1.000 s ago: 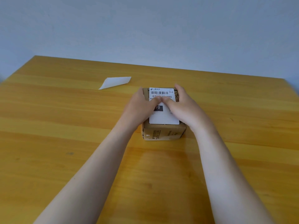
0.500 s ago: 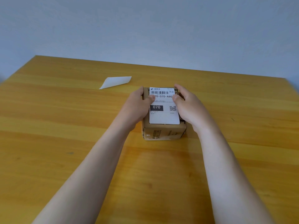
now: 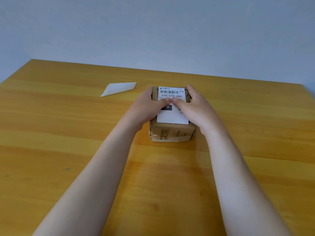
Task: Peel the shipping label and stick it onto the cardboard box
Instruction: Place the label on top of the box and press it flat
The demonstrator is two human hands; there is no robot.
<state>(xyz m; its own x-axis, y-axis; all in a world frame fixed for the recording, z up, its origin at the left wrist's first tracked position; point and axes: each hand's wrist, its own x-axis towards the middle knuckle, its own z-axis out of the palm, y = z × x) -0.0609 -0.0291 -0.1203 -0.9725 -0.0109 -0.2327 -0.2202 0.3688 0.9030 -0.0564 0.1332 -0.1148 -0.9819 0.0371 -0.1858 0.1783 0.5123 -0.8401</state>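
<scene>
Our left hand [image 3: 146, 106] and right hand [image 3: 196, 108] lie flat at frame centre, thumb tips touching. Both bare forearms stretch up from the lower edge.

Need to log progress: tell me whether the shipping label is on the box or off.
On: the shipping label lies flat on the cardboard box top.
</scene>
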